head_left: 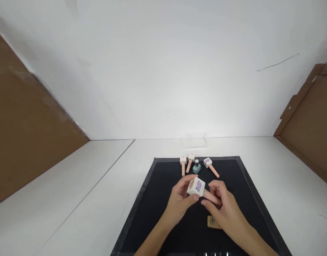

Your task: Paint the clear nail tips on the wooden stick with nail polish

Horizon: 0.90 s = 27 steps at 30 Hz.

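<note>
A nail polish bottle [196, 187] with a white square body, a purple flower print and a long pink cap is held up over the black mat. My left hand [179, 199] grips its white body between thumb and fingers. The fingers of my right hand [227, 208] are closed around the pink cap [210, 196], whose far end runs into that hand. Under my right hand lies a small yellowish flat object [212, 223] with a metal part on it, partly hidden by the hand.
Two white nail polish bottles with pink caps [183, 160] [191, 157], a teal bottle with a dark cap [196, 168] and another flower-printed bottle [207, 163] lie near the far edge of the black mat [158, 217]. Cardboard panels [27, 117] flank the white table.
</note>
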Tool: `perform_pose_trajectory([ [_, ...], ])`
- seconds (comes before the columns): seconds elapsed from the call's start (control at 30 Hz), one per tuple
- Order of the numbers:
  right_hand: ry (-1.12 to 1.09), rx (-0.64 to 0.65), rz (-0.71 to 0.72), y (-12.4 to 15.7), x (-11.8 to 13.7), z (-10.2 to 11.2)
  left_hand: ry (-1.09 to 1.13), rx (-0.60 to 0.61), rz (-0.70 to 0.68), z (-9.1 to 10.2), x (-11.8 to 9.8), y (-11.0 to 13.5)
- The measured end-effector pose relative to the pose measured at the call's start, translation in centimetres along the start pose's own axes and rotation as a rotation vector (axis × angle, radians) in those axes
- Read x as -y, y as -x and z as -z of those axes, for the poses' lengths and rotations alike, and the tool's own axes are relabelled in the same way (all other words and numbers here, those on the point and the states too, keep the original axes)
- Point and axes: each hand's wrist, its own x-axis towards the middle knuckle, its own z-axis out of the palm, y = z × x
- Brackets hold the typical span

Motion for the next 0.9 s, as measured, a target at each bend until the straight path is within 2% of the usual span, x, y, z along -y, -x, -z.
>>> perform_pose_trajectory([
  [0.13,-0.028,0.092,0.023,0.0,-0.2,-0.3,-0.122,-0.025,-0.109,0.1,-0.4,0.2],
  [0.3,-0.457,0.341,-0.18,-0.2,0.0,-1.2,-0.196,0.061,-0.356,0.0,-1.1,0.4],
  [0.4,-0.709,0.286,-0.214,0.0,0.3,-1.8,-0.246,0.086,-0.441,0.0,-1.6,0.4],
  [0.47,-0.727,0.218,-0.212,0.2,0.5,-2.2,-0.292,0.098,-0.485,0.1,-1.8,0.5],
  [0.53,-0.699,0.209,-0.211,0.4,0.6,-2.4,-0.322,0.146,-0.522,0.1,-2.0,0.6],
  [0.6,-0.729,0.261,-0.204,0.6,0.6,-2.6,-0.276,0.231,-0.515,0.0,-2.1,0.7],
  [0.7,-0.827,0.374,-0.229,0.8,0.5,-2.8,-0.09,0.35,-0.405,-0.2,-2.1,0.9],
  [0.8,-0.869,0.425,-0.267,0.7,0.5,-2.8,0.042,0.408,-0.314,-0.3,-2.2,0.9],
  [0.9,-0.873,0.451,-0.279,0.6,0.7,-2.6,0.106,0.454,-0.28,-0.2,-2.1,0.8],
])
